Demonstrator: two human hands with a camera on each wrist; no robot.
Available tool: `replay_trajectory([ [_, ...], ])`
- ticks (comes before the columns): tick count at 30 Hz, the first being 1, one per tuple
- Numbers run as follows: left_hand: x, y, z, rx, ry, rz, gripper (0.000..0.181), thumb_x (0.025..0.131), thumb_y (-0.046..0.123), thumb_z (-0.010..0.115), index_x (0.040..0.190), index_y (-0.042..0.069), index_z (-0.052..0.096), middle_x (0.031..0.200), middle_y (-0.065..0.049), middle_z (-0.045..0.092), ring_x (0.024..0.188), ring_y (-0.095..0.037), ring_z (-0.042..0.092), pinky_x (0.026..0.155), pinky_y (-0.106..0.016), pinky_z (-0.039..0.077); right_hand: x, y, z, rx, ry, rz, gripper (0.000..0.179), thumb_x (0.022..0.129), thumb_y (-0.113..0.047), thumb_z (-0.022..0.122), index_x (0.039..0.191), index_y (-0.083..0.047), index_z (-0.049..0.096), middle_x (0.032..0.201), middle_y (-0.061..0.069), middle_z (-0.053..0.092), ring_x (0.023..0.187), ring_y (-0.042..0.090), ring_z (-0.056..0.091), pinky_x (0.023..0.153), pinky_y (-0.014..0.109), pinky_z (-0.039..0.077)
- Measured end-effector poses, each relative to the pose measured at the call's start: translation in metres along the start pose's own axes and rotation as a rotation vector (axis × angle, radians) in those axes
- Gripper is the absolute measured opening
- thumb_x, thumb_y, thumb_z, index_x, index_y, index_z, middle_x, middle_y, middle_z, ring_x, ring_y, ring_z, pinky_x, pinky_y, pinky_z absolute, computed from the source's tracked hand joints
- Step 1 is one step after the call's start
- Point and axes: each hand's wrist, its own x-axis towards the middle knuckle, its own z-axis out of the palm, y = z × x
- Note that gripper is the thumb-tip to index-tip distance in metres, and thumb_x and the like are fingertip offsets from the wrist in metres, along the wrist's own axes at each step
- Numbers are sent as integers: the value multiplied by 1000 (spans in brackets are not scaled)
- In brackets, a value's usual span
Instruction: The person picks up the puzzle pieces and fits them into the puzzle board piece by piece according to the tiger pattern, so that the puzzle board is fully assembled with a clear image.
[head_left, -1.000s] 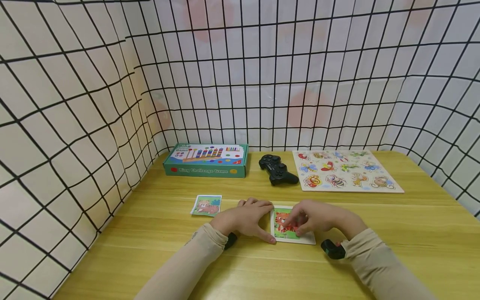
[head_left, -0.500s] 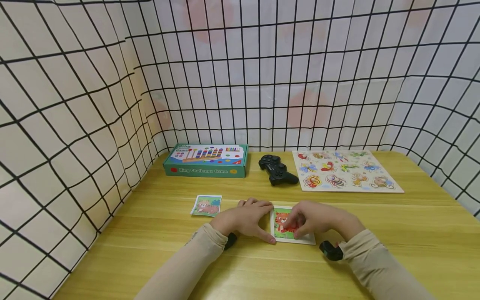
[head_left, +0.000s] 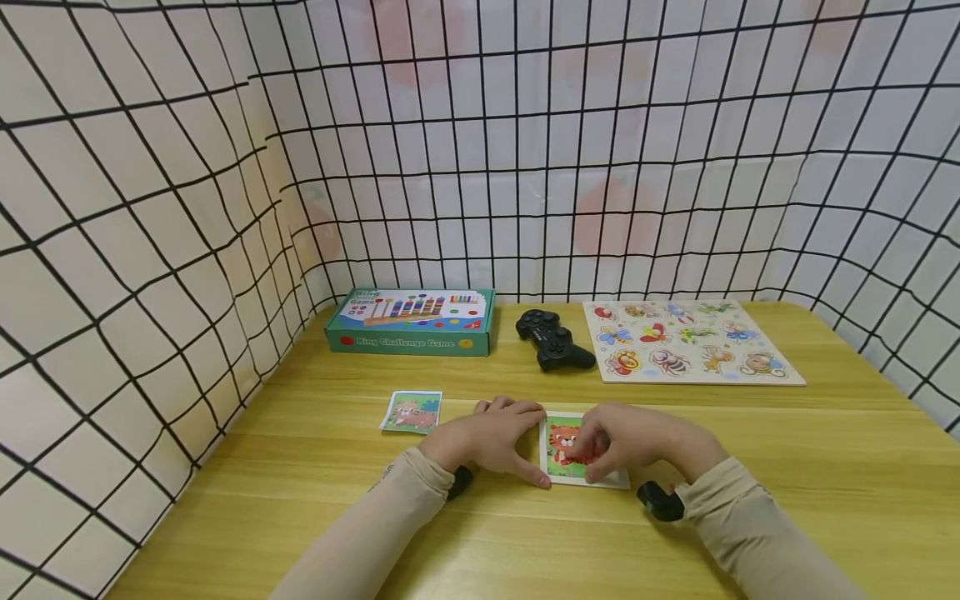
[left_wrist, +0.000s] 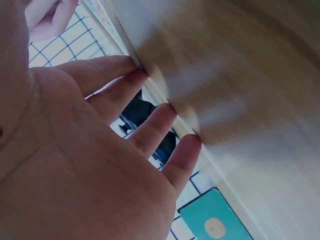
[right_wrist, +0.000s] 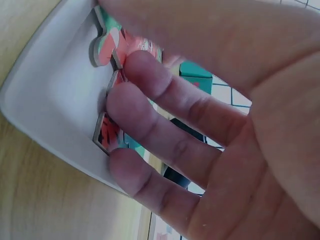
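Observation:
A small white puzzle tray (head_left: 543,450) lies flat on the table, with a tiger jigsaw (head_left: 561,439) on a green background inside it. My left hand (head_left: 487,437) stretches along its left side, thumb at the near corner and index finger at the far one; the left wrist view shows those fingertips resting on the tabletop. Over the tray's right part, my right hand (head_left: 645,429) bends its fingers and thumb down onto a jigsaw piece (right_wrist: 106,47). Dark gaps separate several pieces under the fingertips in the right wrist view. My right hand hides part of the picture.
A paper card (head_left: 412,412) with a matching tiger picture lies left of my left hand. Behind stand a green game box (head_left: 408,321), a black game controller (head_left: 555,342) and a wooden insect puzzle board (head_left: 693,343). Black netting (head_left: 525,167) encloses the table's back and sides.
My right thumb and fingers have shifted slightly left and nearer over the jigsaw. The left hand and the tray hold their place.

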Motion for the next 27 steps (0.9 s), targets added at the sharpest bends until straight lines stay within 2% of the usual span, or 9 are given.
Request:
replay_trajectory([
  [4, 0, 1, 0, 3, 0, -2, 101, 80, 73, 69, 158, 18, 36, 162, 6, 29, 143, -23, 28, 115, -56, 20, 0, -2, -1, 3, 2, 9, 25, 82, -11, 84, 107, -11, 80, 87, -6, 67, 72, 7, 58, 65, 25, 51],
  [8, 0, 1, 0, 10, -1, 0, 102, 80, 74, 68, 158, 18, 36, 162, 5, 30, 143, -23, 28, 115, -55, 20, 1, -3, -2, 6, 8, 7, 20, 82, -6, 83, 101, -11, 80, 86, -7, 68, 72, 6, 59, 65, 25, 51],
  [13, -1, 0, 0, 6, -2, -1, 101, 80, 74, 68, 158, 18, 36, 162, 6, 29, 143, -23, 28, 115, -55, 20, 1, -7, -1, -31, 0, -12, 16, 83, -2, 80, 94, -14, 79, 91, -8, 66, 76, 3, 57, 69, 25, 52],
  [17, -2, -1, 0, -2, -5, -5, 101, 81, 74, 68, 159, 19, 34, 162, 6, 28, 145, -24, 26, 116, -56, 18, 1, -11, -1, -60, -7, -18, 17, 84, 0, 78, 94, -15, 79, 88, -8, 66, 75, 3, 57, 68, 26, 51],
  [22, -1, -1, -1, -3, -9, -2, 102, 81, 74, 67, 159, 19, 33, 163, 5, 27, 146, -25, 24, 116, -57, 17, -5, -13, -3, -64, 7, -6, 23, 86, -8, 79, 110, -10, 78, 84, -9, 66, 73, 6, 58, 67, 26, 51],
  [27, 1, -1, 0, 15, -5, 2, 102, 80, 75, 67, 159, 19, 34, 163, 5, 28, 144, -25, 27, 115, -57, 19, -24, -12, -13, -37, 16, 41, 38, 87, -18, 81, 123, -8, 72, 90, -7, 65, 79, 9, 60, 70, 29, 51],
])
